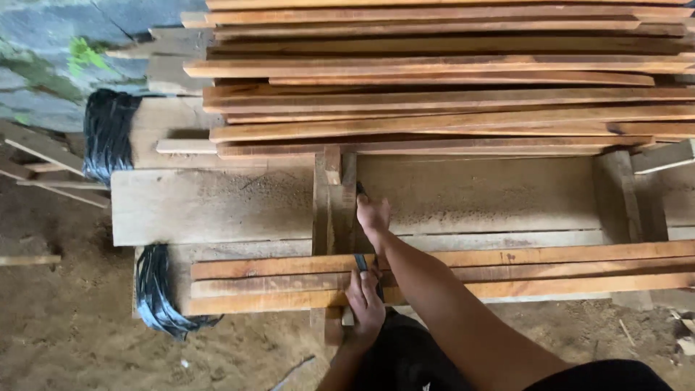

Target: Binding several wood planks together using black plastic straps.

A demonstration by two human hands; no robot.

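A person's right hand [373, 216] reaches forward, fingers closed around the far end of a dark, narrow tool [360, 262] beside an upright wooden block [331, 210], while the left hand [365, 303] grips its near end. The tool lies across three wooden slats [550, 269] on the plank surface [210, 206]; stacked slats [449, 80] rise behind.
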